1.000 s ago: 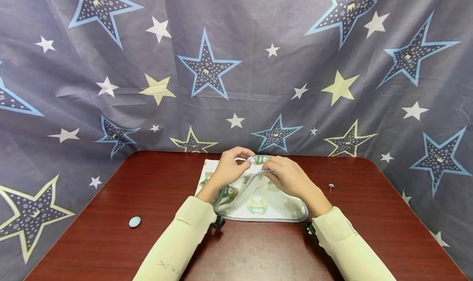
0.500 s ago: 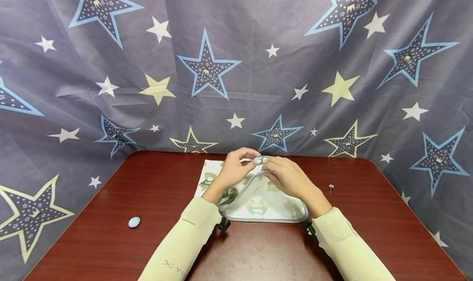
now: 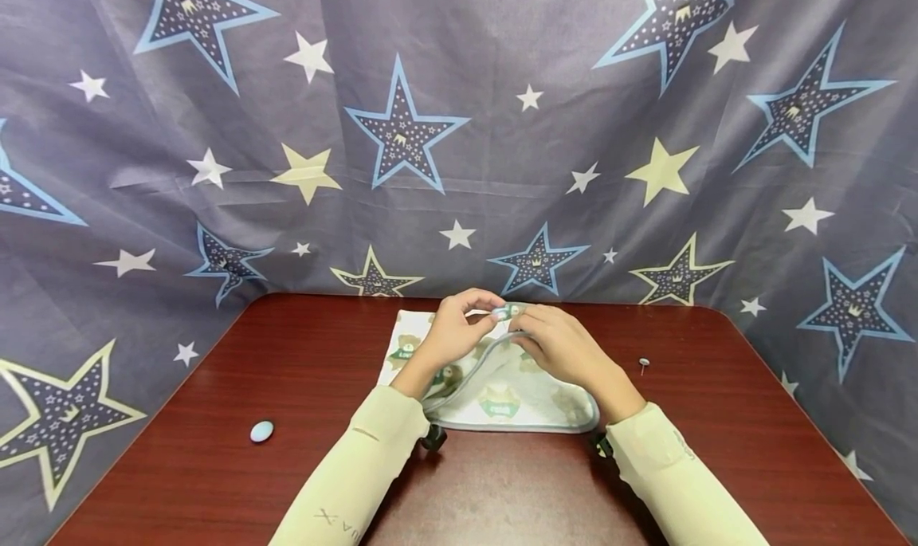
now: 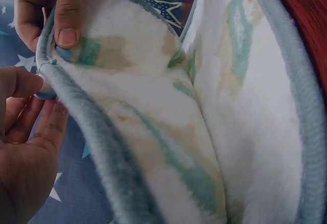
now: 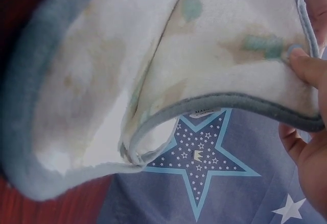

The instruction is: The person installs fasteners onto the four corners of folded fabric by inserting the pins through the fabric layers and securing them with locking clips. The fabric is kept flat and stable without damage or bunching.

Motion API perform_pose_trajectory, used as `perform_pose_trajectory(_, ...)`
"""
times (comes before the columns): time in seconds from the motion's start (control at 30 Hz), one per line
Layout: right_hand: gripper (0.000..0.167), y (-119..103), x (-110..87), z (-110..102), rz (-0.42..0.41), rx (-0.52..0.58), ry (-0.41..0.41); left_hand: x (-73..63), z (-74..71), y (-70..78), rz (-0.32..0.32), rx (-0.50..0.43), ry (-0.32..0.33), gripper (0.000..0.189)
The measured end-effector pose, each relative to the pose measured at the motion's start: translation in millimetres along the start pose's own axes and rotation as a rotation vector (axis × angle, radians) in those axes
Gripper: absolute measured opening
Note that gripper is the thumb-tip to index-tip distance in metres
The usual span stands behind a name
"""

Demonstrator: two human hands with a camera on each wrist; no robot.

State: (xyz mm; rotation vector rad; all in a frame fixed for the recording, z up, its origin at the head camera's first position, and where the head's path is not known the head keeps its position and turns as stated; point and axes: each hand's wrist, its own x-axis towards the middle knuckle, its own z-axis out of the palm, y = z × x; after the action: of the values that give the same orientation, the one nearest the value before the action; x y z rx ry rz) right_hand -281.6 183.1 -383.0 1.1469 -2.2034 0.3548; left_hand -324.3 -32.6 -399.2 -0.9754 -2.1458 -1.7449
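We have a printed cloth (image 3: pixel 500 402) near the middle of the tabletop (image 3: pixel 502 502), towards its far edge, with one corner lifted. It looks light, soft and limp, so we expect it to sag wherever it isn't held; its blue-grey edging (image 4: pixel 97 132), thicker than the rest, seems the surest place to grip. The left hand (image 3: pixel 457 323) pinches a small blue piece (image 4: pixel 46 95) at that edging; being smooth and small, it could slip. The right hand (image 3: pixel 566 340) pinches the cloth close by, its thumb on a blue spot (image 4: pixel 64 53); the fingers hide whether both are one fastener. The cloth's loose fold hangs below the hands and could get in our way. Farther out, a pin (image 3: pixel 644 362) lies towards the right edge, possibly sharp, and a pale-blue oval (image 3: pixel 261 431) sits near the left edge. Beyond the far edge hangs a starry curtain (image 3: pixel 502 163).
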Motion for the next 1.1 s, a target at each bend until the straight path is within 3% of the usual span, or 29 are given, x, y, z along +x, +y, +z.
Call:
perform_pose_trajectory(0.43,0.011,0,-1.5,2,-0.008,0.007,-0.014,-4.7,-0.6,-0.5,0.026,-0.042,-0.017,0.02)
perform_pose_trajectory(0.73,0.013,1,-0.4,1,0.018,0.0,-0.002,-5.1,-2.7,1.2,0.026,-0.007,-0.026,0.022)
perform_pose_trajectory(0.97,0.018,0,-1.0,2,0.02,-0.02,0.078,-12.5,-3.5,33.4,0.042,-0.021,-0.011,0.02)
perform_pose_trajectory(1.1,0.018,0,-0.5,2,0.016,-0.029,0.104,-9.1,-3.3,19.8,0.043,-0.004,-0.002,0.02)
